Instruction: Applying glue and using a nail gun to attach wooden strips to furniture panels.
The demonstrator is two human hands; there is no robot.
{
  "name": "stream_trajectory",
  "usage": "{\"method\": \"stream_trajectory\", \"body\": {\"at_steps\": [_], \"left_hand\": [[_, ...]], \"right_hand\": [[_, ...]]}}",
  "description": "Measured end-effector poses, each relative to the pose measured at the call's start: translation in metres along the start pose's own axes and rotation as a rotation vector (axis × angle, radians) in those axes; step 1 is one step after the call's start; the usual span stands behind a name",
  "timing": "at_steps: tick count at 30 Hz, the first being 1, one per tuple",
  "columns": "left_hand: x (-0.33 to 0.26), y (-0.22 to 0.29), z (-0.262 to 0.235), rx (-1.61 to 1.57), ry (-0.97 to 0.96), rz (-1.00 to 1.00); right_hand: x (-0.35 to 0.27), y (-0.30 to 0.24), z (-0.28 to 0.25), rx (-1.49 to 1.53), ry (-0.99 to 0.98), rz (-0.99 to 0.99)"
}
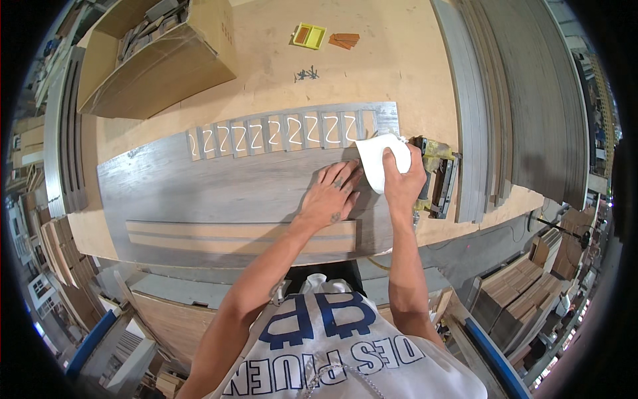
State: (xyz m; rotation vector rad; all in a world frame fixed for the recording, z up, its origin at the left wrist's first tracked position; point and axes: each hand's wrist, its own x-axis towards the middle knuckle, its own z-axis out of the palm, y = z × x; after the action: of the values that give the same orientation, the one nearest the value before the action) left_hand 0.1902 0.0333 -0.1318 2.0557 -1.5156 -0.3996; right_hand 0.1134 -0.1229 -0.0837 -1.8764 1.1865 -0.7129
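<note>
Workshop tabletop [266, 40]: smooth tan board, a few scuffs, fisheye bends its edges. Open corrugated cardboard box [159, 86] upper left with offcuts inside. Yellow tray [318, 40] top centre, fan of flat orange-brown pieces [344, 41] just beside it, loose dark bits [306, 74] below. Long grey planks [541, 100] stacked along the right, wood-grain faces.

Grey panel [199, 189] lies mid-frame, faint wood grain, slight sheen. Row of short tan pieces [276, 136] with grey strips between runs along its upper part; white zigzag beads [292, 130] sit on them, wet or dry can't tell. Two long tan strips [242, 239] lie along the lower part.

White bottle [376, 166], smooth and rounded, is at the right end of the row, inside the right hand [404, 176]. It's tilted over the panel, wide part toward centre frame; can't make out the tip. Yellow-and-black power tool [435, 174] lies just right of that hand.

Right grip: closed round the bottle, thumb on the near face. Left hand [332, 193]: palm down on the panel, fingers loosely spread, fingertips near the bottle; nothing visible in its grip.
</note>
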Motion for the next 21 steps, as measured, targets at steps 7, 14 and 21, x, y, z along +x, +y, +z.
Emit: {"method": "stream_trajectory", "body": {"at_steps": [7, 14, 21], "left_hand": [[-0.002, -0.001, 0.003, 0.017, -0.020, -0.026], [0.000, 0.004, -0.006, 0.049, -0.049, -0.006], [0.000, 0.003, -0.003, 0.057, -0.090, -0.037]], "right_hand": [[0.015, -0.007, 0.000, 0.069, 0.132, 0.029], [0.045, -0.003, 0.013, 0.085, 0.115, 0.011], [0.051, 0.009, 0.019, 0.081, 0.111, -0.012]]}}
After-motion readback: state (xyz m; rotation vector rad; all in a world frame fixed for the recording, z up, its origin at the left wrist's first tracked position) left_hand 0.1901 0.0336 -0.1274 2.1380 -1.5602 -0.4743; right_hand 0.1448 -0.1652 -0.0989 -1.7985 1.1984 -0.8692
